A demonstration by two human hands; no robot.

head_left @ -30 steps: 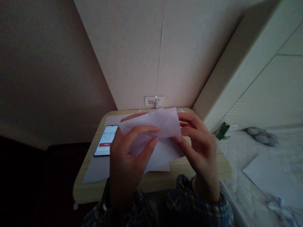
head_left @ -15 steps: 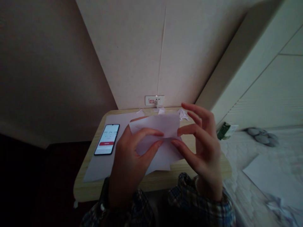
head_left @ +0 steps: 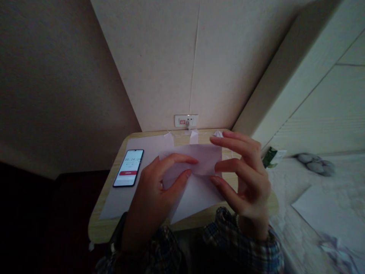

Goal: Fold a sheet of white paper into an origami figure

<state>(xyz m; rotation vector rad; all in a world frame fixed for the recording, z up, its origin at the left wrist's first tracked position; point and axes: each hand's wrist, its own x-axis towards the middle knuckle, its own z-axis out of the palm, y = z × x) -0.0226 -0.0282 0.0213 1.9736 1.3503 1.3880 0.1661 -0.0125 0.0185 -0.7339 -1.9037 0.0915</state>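
A white sheet of paper (head_left: 196, 194) with a crease across it is held above the small wooden table (head_left: 99, 224). Its upper part stands up, and its lower part slopes toward me. My left hand (head_left: 158, 186) grips it from the left, index finger and thumb close together near the crease. At the right edge, my right hand (head_left: 243, 177) pinches the paper between thumb and index finger, its other fingers raised and bent. The paper hides part of the left hand's remaining fingers.
A phone (head_left: 129, 167) showing a timer lies on a larger white sheet (head_left: 114, 205) at the left. Folded paper pieces (head_left: 194, 136) sit along the back edge, below a wall socket (head_left: 186, 121). On the bed at right are a green box (head_left: 269, 156), grey slippers (head_left: 315, 164) and more paper (head_left: 322, 213).
The paper has shifted slightly right and down and tilted, with its lower flap now showing more. My left hand has moved a little down and left, and my right hand's raised fingers have lowered slightly.
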